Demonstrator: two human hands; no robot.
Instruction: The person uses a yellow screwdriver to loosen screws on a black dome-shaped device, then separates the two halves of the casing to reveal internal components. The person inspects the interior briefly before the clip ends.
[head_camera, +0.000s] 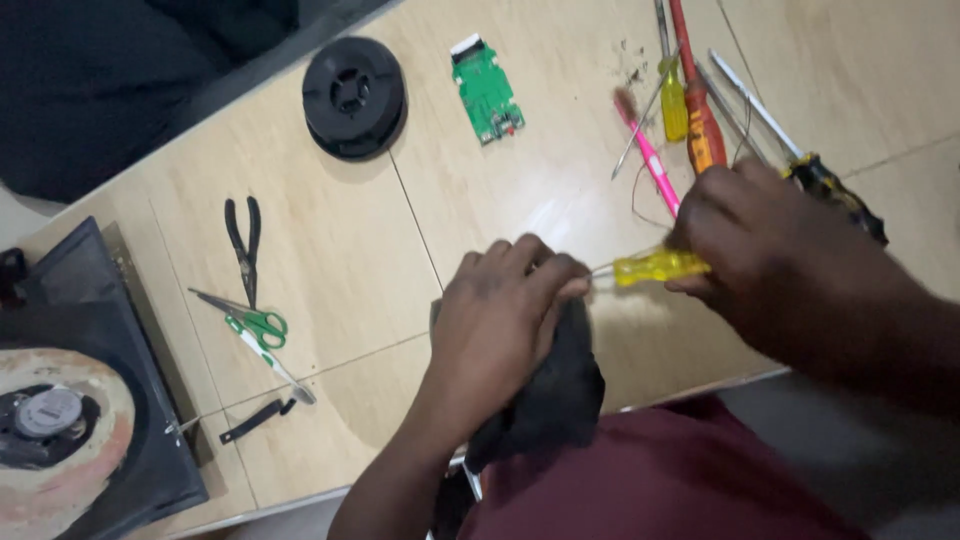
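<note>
Left hand (500, 320) clenched round a black part (555, 395), held at the near edge of the worktop (350, 230), just above the person's lap. Right hand (745, 255) grips a yellow-handled screwdriver (660, 266); its thin shaft points left and meets the left hand's fingertips, exact contact w/ the black part hidden. Behind the right hand: pink screwdriver (648, 150), small yellow one (674, 100), orange one (700, 110), plus a black-handled tool (835, 190), all lying close together. Green circuit board (486, 90) and black spool (354, 97) at the far side, well apart from the hands. Left side: black pliers (244, 245), green scissors (255, 325), a speaker (50, 430) in its dark frame.
</note>
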